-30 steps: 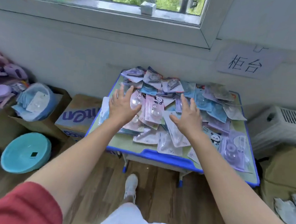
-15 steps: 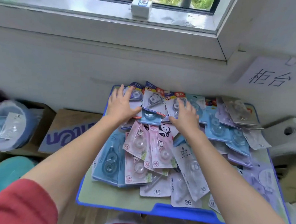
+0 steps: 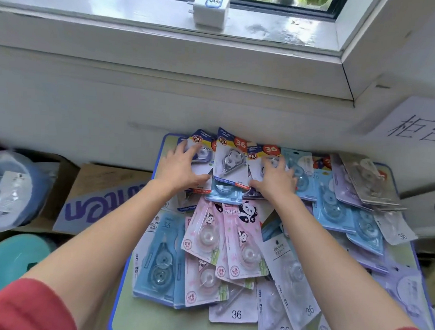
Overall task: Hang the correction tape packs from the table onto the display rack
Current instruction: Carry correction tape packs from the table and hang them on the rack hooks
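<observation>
Hands (image 3: 179,171) — still atop far packs (image 3: 230,163)

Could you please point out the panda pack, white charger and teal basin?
panda pack (image 3: 242,229), head view, pink card front.
white charger (image 3: 210,13), head view, front face.
teal basin (image 3: 9,265), head view, broad surface.

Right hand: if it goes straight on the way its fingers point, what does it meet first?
The right hand lies on a red-badged pack. Straight on, it would slide past the pack's top edge and likely meet the wall, though the gap to it is unclear.
</observation>
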